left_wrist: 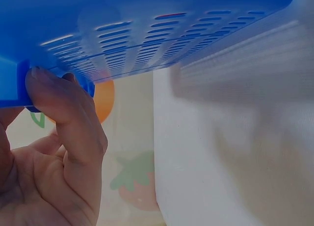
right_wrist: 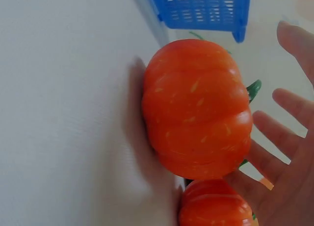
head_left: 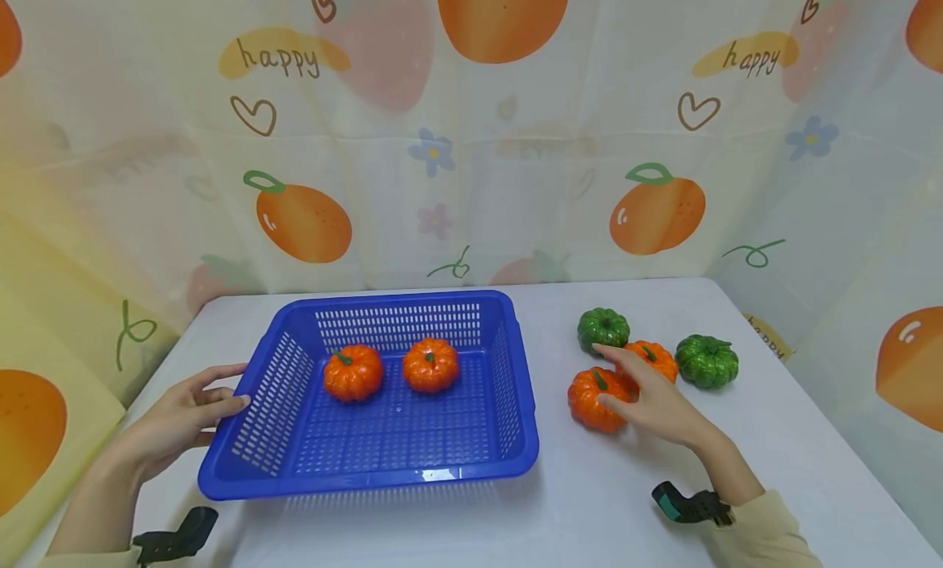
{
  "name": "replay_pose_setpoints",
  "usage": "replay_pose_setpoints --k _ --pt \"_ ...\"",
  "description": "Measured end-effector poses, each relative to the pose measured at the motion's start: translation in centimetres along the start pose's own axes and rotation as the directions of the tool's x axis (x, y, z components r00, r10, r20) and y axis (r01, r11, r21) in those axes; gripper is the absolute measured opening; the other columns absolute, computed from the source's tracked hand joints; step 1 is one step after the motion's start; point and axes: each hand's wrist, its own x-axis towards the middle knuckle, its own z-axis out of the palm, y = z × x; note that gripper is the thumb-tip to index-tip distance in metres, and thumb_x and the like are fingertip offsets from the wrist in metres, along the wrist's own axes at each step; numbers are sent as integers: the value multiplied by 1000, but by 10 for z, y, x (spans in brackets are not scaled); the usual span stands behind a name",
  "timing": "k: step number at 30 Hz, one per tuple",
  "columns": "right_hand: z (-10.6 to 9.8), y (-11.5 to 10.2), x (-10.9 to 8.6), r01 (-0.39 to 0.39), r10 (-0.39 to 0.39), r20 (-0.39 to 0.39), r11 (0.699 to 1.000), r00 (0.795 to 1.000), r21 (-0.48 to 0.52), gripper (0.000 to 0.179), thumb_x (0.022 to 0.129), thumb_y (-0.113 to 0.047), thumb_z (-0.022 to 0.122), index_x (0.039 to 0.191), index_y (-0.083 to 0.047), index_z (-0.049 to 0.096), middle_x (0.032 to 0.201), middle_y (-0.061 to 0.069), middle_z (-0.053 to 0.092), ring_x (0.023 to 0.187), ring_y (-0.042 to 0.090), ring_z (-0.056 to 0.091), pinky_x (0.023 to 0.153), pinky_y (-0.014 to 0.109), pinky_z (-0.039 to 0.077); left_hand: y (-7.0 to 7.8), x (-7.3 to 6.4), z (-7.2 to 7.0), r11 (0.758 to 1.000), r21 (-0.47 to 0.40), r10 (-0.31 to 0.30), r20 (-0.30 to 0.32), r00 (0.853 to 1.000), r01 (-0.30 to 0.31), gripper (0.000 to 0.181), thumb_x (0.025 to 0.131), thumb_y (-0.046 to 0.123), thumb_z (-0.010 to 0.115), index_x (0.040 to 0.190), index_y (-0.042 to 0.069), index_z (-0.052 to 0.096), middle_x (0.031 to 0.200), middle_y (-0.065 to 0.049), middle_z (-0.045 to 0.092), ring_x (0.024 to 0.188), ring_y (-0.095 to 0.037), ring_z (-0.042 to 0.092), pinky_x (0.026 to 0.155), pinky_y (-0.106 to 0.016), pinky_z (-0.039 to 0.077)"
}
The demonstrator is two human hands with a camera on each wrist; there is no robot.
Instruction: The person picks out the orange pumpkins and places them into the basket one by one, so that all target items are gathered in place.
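Observation:
My left hand (head_left: 187,412) grips the left rim of a blue plastic basket (head_left: 390,437), with the thumb over the edge; in the left wrist view its fingers (left_wrist: 68,118) are bent at the slotted wall. Inside the basket sit two small orange pumpkins, one on the left (head_left: 352,375) and one near the middle (head_left: 430,367). To the basket's right, my right hand (head_left: 663,404) reaches over an orange pumpkin (head_left: 593,403) on the table. Its fingers are spread beside the pumpkin's stem side in the right wrist view, holding nothing. Another orange pumpkin (head_left: 659,358) is partly hidden behind this hand.
Two green pumpkins lie on the white table (head_left: 589,519), one at the back (head_left: 602,329) and one farther right (head_left: 707,362). A fruit-patterned curtain (head_left: 471,200) hangs behind the table and along both sides. Each wrist wears a black camera strap.

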Motion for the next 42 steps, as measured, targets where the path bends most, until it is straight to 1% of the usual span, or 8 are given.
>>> replay_pose_setpoints --k 4,9,16,22,28,34,36,42 --pt "2 2 -2 0 0 11 1000 1000 -5 63 86 -28 65 141 -19 35 142 7 37 127 33 38 98 56 34 0 0 0 1000 -7 -7 -4 1000 7 70 92 25 56 143 2 14 90 -4 57 81 -17 62 73 -37 52" --pt "4 6 -3 -5 5 26 1000 1000 -14 65 86 -31 65 140 -13 36 142 10 37 129 34 35 99 59 30 -1 0 0 1000 -15 -2 1 1000 2 70 92 25 56 143 3 15 90 -3 57 81 -18 62 73 -37 53" --pt "6 8 -4 -24 25 38 999 999 -48 69 83 -33 67 140 -11 35 140 14 39 126 36 39 98 58 33 -1 -2 -1 1000 -11 6 -2 1000 -6 69 92 25 57 143 3 16 90 -4 57 81 -18 61 74 -38 53" --pt "8 10 -5 -50 53 60 997 997 -61 72 81 -32 70 140 -8 36 138 17 41 122 36 43 96 56 36 0 -1 0 1000 -12 5 3 1000 -5 69 92 24 56 143 3 15 90 -3 56 80 -17 61 73 -37 53" --pt "8 9 -6 -63 70 73 994 995 -86 73 80 -29 71 139 -4 36 137 19 42 120 36 44 96 56 37 0 0 0 1000 -12 2 6 1000 -2 68 93 23 55 144 2 14 89 -3 56 79 -17 61 73 -37 53" --pt "9 10 -7 -54 63 78 992 995 -115 72 79 -24 71 138 -1 37 135 19 45 118 35 47 95 54 38 0 -1 1 1000 -12 1 5 1000 -1 69 93 23 55 144 1 13 89 -3 55 79 -17 61 73 -37 53" --pt "9 10 -7 -48 56 75 993 996 -111 71 79 -23 71 138 -1 38 134 18 46 117 35 48 95 54 39 1 -1 0 1000 -5 9 9 1000 -9 70 94 23 54 144 0 12 90 -3 55 79 -17 61 72 -37 53" --pt "8 11 -6 -38 45 68 994 997 -101 70 78 -21 72 137 -1 39 133 18 47 116 33 50 94 53 40 2 0 0 1000 -3 -1 6 1000 1 70 94 22 54 144 0 11 90 -3 56 80 -17 61 73 -37 53"
